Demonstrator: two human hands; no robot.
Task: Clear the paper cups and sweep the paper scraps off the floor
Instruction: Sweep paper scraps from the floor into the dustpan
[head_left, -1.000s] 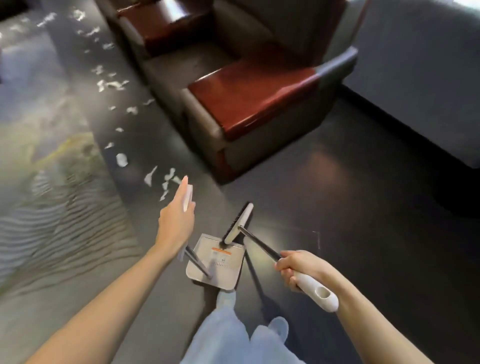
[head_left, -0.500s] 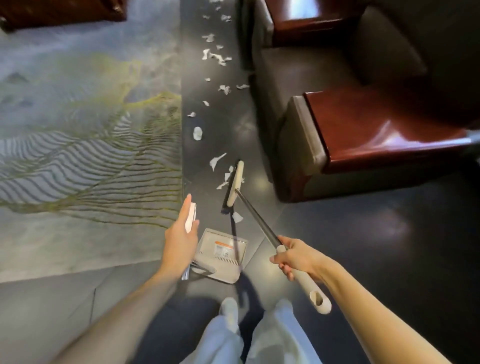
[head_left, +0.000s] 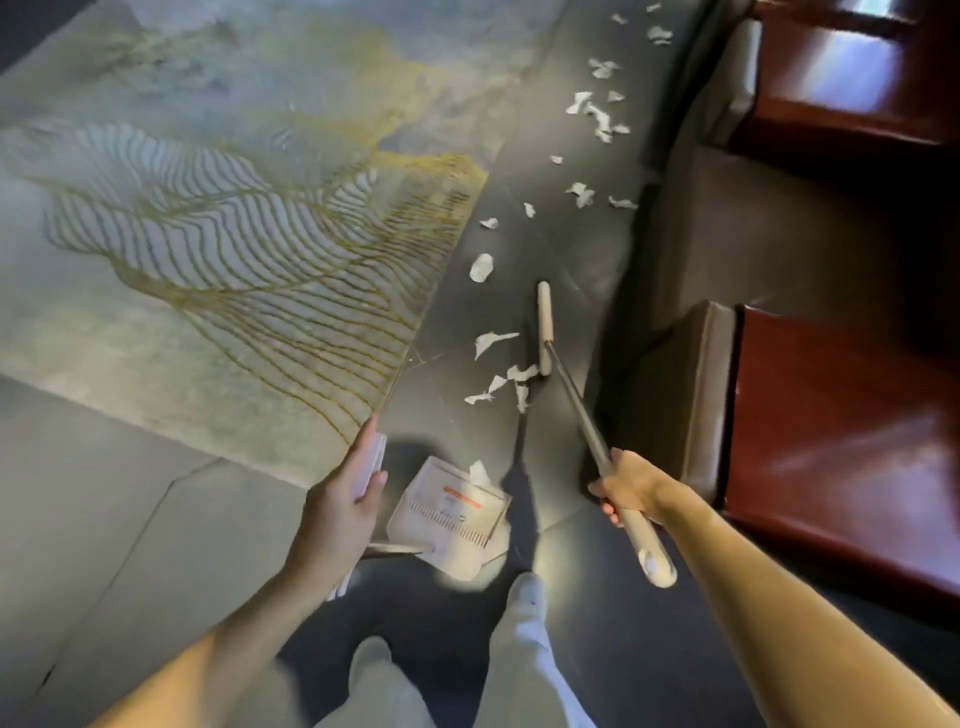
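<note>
Head view: right hand (head_left: 631, 486) wrapped round broom handle (head_left: 582, 415). Broom head (head_left: 544, 327) now reaches further ahead of that hand than 0.5 s back, alongside the nearest paper scraps (head_left: 506, 382). Left hand (head_left: 343, 499) grips dustpan (head_left: 452, 512), pan just right of it, one scrap at its lip. Likely next: draw-back stroke. Far trail unswept.

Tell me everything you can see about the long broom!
The long broom has a cream plastic head, dark bristles, a slanting grey metal pole and a cream grip with a hole at its end. The right hand holds the grip. Its head rests on the dark floor, beside white torn paper scraps.
</note>
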